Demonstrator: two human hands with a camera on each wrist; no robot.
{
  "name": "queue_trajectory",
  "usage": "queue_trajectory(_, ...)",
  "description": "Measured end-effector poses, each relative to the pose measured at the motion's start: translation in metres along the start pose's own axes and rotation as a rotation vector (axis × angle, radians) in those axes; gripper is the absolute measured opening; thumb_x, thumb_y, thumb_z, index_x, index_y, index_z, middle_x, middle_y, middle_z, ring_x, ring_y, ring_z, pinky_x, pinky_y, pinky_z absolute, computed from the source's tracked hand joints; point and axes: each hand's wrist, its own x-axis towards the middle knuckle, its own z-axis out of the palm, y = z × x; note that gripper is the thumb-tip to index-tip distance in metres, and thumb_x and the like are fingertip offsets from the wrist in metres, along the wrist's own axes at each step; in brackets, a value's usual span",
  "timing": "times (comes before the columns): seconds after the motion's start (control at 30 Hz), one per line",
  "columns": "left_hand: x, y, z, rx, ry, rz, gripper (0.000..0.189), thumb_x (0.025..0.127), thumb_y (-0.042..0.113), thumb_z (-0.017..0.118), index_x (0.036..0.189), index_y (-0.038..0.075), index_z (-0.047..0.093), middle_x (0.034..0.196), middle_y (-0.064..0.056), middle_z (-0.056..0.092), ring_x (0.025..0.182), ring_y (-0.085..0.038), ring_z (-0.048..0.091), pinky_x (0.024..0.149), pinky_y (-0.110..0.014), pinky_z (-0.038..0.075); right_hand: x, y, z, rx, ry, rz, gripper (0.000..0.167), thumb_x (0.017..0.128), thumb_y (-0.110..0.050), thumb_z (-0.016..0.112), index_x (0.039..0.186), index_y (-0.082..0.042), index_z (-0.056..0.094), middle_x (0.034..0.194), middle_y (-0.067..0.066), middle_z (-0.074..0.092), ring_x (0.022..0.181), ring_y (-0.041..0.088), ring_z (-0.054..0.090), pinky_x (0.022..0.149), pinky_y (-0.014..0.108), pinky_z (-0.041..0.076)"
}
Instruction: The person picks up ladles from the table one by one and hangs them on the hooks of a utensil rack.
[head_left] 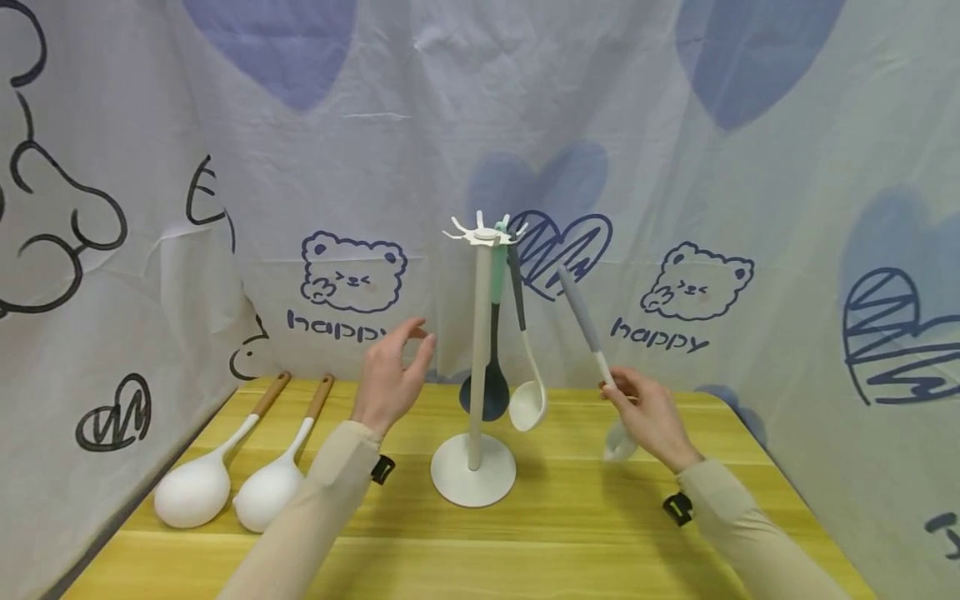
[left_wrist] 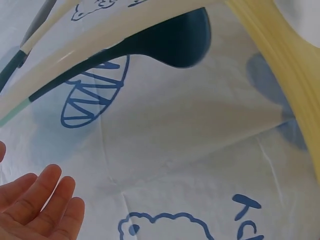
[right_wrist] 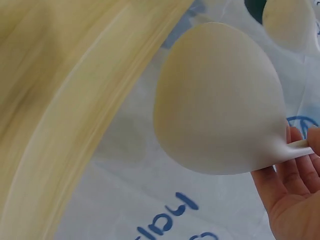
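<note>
The right hand [head_left: 651, 417] pinches a gray-handled ladle [head_left: 591, 333] above the table [head_left: 570, 517], with a gap between it and the rack [head_left: 480, 358]. The left hand [head_left: 393, 375] holds nothing, thumb and fingers apart, left of the rack. 2 white ladles [head_left: 193, 492] lie near the left edge.

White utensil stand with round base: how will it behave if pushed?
The stand probably resists light nudges, its disc base being broad. Pushed high, it may tip, being tall and slim. The mint-handled dark ladle would likely swing, its bowl hanging free.
</note>
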Motion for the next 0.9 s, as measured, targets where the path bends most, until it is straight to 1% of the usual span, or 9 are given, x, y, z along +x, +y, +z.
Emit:
queue_trajectory(0.17, 0.006, 0.007, 0.002, -0.012, 0.014, 0.021, 0.039, 0.101, 0.028, 0.054, 0.131, 0.003, 0.058, 0.119, -0.016, 0.068, 0.115, -0.033, 0.061, 0.101, -0.048, 0.049, -0.001, -0.011, 0.003, 0.028, 0.038, -0.049, 0.026, 0.096, -0.011, 0.062, 0.121, -0.003, 0.064, 0.102, 0.014, 0.073, 0.094, 0.027, 0.071, 0.086, 0.041, 0.059)
queue_trajectory(0.37, 0.014, 0.017, -0.001, -0.018, 0.035, 0.048, 0.037, 0.101, 0.025, 0.054, 0.129, 0.002, 0.059, 0.119, -0.017, 0.068, 0.113, -0.033, 0.062, 0.101, -0.047, 0.05, 0.0, -0.02, 0.004, 0.048, 0.022, -0.038, 0.027, 0.099, -0.015, 0.06, 0.124, -0.005, 0.063, 0.104, 0.013, 0.073, 0.098, 0.028, 0.071, 0.088, 0.042, 0.058)
queue_trajectory(0.47, 0.019, 0.023, -0.003, -0.02, 0.038, 0.065, 0.037, 0.101, 0.025, 0.054, 0.13, 0.002, 0.059, 0.12, -0.017, 0.068, 0.113, -0.032, 0.062, 0.1, -0.045, 0.05, 0.001, -0.025, 0.004, 0.059, 0.034, -0.033, 0.026, 0.098, -0.015, 0.06, 0.123, -0.006, 0.063, 0.104, 0.013, 0.073, 0.097, 0.027, 0.071, 0.088, 0.042, 0.058)
queue_trajectory(0.63, 0.023, 0.03, -0.005, -0.029, 0.031, 0.061, 0.037, 0.101, 0.024, 0.054, 0.13, 0.002, 0.058, 0.122, -0.017, 0.067, 0.112, -0.03, 0.062, 0.097, -0.043, 0.052, -0.001, -0.034, 0.005, 0.078, 0.057, -0.061, 0.026, 0.096, -0.013, 0.063, 0.121, -0.005, 0.064, 0.104, 0.016, 0.073, 0.094, 0.026, 0.072, 0.085, 0.039, 0.059)
queue_trajectory(0.73, 0.027, 0.035, -0.006, -0.023, 0.027, 0.067, 0.038, 0.101, 0.025, 0.054, 0.132, 0.002, 0.057, 0.124, -0.017, 0.066, 0.113, -0.031, 0.062, 0.097, -0.043, 0.052, -0.002, -0.04, 0.007, 0.087, 0.064, -0.079, 0.027, 0.096, -0.013, 0.063, 0.122, -0.006, 0.065, 0.103, 0.015, 0.074, 0.092, 0.025, 0.072, 0.083, 0.037, 0.06)
queue_trajectory(0.83, 0.033, 0.041, -0.008, -0.013, 0.033, 0.096, 0.041, 0.101, 0.027, 0.053, 0.133, 0.002, 0.056, 0.126, -0.018, 0.065, 0.113, -0.032, 0.061, 0.096, -0.043, 0.052, -0.003, -0.045, 0.008, 0.095, 0.074, -0.091, 0.027, 0.096, -0.013, 0.063, 0.122, -0.006, 0.065, 0.103, 0.013, 0.074, 0.09, 0.024, 0.073, 0.081, 0.034, 0.061)
queue_trajectory(0.9, 0.037, 0.046, -0.008, -0.011, 0.05, 0.117, 0.041, 0.101, 0.027, 0.053, 0.133, 0.002, 0.056, 0.126, -0.018, 0.064, 0.112, -0.032, 0.062, 0.095, -0.043, 0.053, -0.003, -0.048, 0.008, 0.103, 0.077, -0.1, 0.027, 0.096, -0.012, 0.063, 0.122, -0.006, 0.065, 0.102, 0.013, 0.074, 0.09, 0.024, 0.073, 0.08, 0.033, 0.061)
